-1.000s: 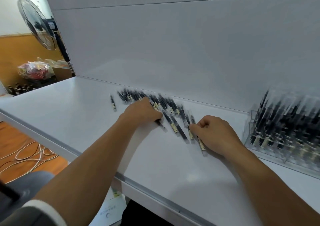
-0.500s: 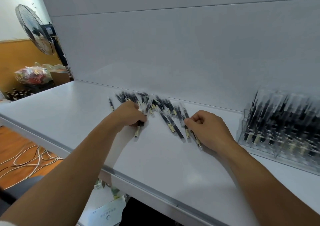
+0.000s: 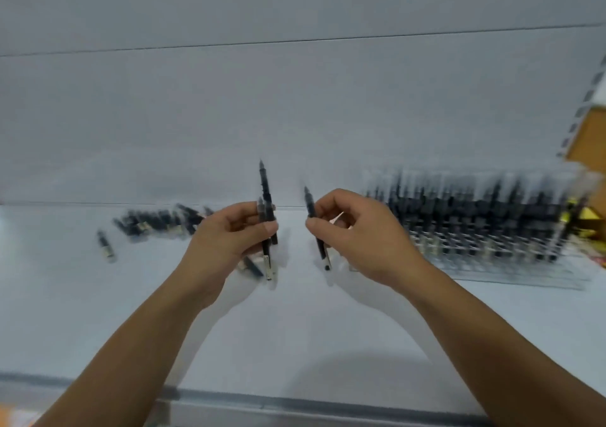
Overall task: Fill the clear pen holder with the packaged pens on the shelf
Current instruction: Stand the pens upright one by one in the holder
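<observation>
My left hand [image 3: 226, 239] grips a few packaged black pens [image 3: 266, 197], held upright above the white shelf [image 3: 295, 335]. My right hand [image 3: 360, 233] pinches one packaged pen [image 3: 310, 208], also upright, a little to the right. More packaged pens [image 3: 154, 221] lie in a loose pile on the shelf behind my left hand, and a single pen [image 3: 105, 246] lies apart at the left. The clear pen holder [image 3: 475, 223], with many black pens standing in it, sits on the shelf to the right of my right hand. The picture is blurred.
A white back panel [image 3: 295, 115] rises behind the shelf. The shelf's front edge [image 3: 295, 403] runs along the bottom. A yellow object [image 3: 590, 220] and a wooden surface [image 3: 590, 144] show at the far right beyond the holder.
Both hands have lifted off the shelf with pens in them, which now stand upright. The view has swung right, so the holder is closer to centre and the fan is out of sight.
</observation>
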